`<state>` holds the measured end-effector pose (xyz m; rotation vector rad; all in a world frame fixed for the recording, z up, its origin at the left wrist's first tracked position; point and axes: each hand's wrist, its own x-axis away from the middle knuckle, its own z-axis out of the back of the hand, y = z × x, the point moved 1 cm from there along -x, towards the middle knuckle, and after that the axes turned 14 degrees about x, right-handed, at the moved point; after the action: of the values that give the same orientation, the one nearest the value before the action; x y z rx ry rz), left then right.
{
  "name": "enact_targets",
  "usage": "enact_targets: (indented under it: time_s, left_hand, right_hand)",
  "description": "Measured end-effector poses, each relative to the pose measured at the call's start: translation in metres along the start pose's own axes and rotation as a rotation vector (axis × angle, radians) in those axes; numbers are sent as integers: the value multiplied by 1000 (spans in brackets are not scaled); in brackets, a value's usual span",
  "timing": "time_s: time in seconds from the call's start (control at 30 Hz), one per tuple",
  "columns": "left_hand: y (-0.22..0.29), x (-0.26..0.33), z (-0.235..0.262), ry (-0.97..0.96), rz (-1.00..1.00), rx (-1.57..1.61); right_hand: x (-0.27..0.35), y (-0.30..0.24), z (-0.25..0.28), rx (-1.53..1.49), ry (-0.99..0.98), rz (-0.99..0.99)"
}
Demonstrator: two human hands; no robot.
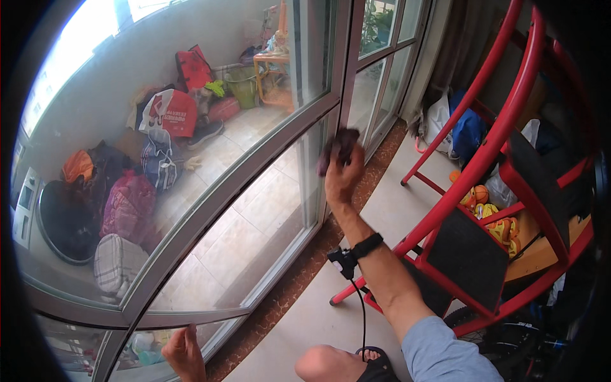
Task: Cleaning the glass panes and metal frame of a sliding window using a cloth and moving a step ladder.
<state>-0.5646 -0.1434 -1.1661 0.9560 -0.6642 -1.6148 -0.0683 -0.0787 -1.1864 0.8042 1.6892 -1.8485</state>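
Cloth in curled right hand

A dark maroon cloth, bunched up; held by the door frame.

The glass door runs from near left to far middle, with the sill along its foot on the right. Behind the glass, the washer stands at the near left, the bundle to its right. Farther back lie the carrier bag and, right of it, the bucket, then the rack. The cloth is in the right grip, before the door's far part; the left grip is at its near end. Right of the right arm stands the stepladder, with sacks beyond its far side and the bicycle near right.
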Motion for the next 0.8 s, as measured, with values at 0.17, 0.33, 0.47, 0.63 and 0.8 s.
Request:
enact_targets:
  time_s: [0.17,0.33,0.47,0.63,0.8]
  left_hand:
    - [-2,-6,-5,-47,57,84]
    - [9,-4,-9,-32,-8,65]
    - [8,-4,-11,-52,6,81]
    - [7,-9,-2,-59,-48,-78]
    - [15,-8,-6,-61,-32,-39]
  right_hand:
    - [25,21,24,90,-348,-231]
    - [-39,-56,65,-90,-390,-304]
    - [-125,-117,103,-57,-323,-61]
    - [-227,-182,103,-135,-348,75]
    - [-313,-202,7,-355,-282,181]
